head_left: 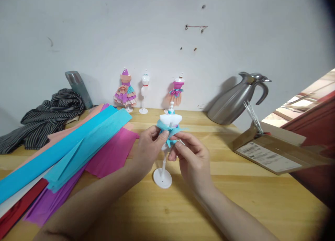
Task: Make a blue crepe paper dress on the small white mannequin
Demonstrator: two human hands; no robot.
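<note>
A small white toy mannequin (171, 119) stands on a round white base in front of me on the wooden table, tilted slightly. Light blue crepe paper (171, 132) is wrapped about its torso, with loose ends sticking out in front and to the right. My left hand (148, 147) pinches this paper at the mannequin's left side, thumb across the front. From the right, my right hand (195, 159) has thumb and fingers closed on a paper end near the waist. The fingers hide part of the waist.
Crepe paper sheets (91, 143) in several colours lie at left, beside a striped cloth (52, 118) and a bottle (78, 89). Dressed mannequins (125, 89) and a barer one (144, 90) stand by the wall. At right are a metal jug (232, 99) and a cardboard box (277, 152).
</note>
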